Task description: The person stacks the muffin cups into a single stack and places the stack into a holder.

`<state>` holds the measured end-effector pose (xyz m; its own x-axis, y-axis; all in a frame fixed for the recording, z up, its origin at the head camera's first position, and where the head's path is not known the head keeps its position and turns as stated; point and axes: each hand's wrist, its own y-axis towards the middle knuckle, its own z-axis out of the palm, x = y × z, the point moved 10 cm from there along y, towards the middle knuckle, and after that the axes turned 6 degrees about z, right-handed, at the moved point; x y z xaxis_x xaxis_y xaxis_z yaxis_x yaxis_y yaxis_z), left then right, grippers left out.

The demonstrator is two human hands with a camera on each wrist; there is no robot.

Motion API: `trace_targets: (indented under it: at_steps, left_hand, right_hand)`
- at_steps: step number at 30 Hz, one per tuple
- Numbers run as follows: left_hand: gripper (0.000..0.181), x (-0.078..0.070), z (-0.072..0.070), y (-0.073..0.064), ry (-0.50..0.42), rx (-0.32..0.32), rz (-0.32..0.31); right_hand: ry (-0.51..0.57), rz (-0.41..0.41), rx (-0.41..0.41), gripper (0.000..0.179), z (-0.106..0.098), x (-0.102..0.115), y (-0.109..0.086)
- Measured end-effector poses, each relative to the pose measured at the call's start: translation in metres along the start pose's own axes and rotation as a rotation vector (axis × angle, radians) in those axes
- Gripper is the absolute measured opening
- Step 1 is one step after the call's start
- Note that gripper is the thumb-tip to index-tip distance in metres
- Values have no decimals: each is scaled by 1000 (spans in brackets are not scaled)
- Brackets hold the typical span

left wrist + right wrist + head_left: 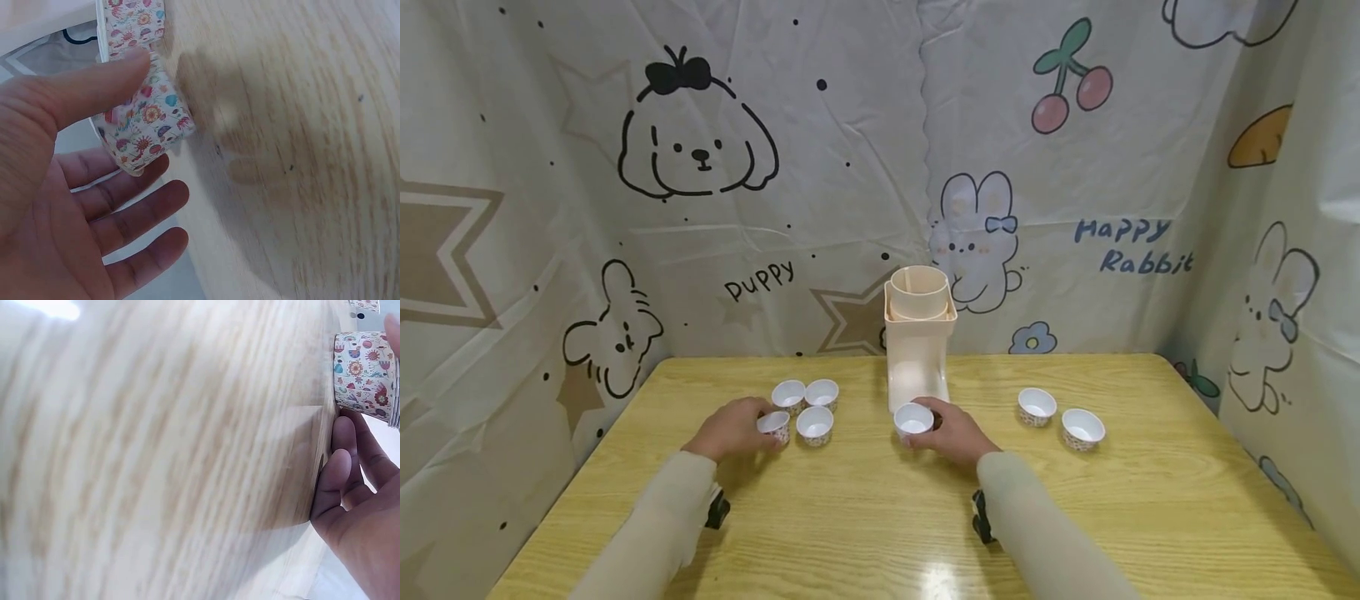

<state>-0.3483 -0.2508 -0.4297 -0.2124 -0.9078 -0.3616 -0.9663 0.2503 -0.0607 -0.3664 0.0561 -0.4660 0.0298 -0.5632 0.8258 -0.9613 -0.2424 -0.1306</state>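
Observation:
My left hand (733, 429) pinches a small white-lined paper baking cup (775, 427) between thumb and fingers. In the left wrist view the thumb lies across the flowered side of this cup (150, 125), and the other fingers are spread loosely below. Three like cups stand close by: one behind (788, 396), one at the back right (822, 395) and one to the right (815, 426). At mid-table my right hand (958, 433) grips another baking cup (913, 421) from its right side. The right wrist view shows its printed wall (365, 375) between thumb and fingers.
Behind the right hand's cup stands a cream plastic holder (919, 350) with a round tube on top. Two more baking cups, one farther back (1037, 407) and one nearer (1082, 429), are on the right of the wooden table (850, 533). A printed curtain (850, 167) surrounds the table's back and sides.

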Motion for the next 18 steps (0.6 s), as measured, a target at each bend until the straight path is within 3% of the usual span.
trace_targets:
  at_steps: [4,11,18]
  left_hand:
    - [47,-1,1,-1,3,-3,5]
    - [50,-4,1,-4,95,-64,-2]
    - [54,-11,2,-7,92,-80,9]
  right_hand:
    - [-23,5,-1,58,1,1,0]
    - [-69,-3,10,58,4,3,0]
    - [-63,18,9,58,0,2,-2]
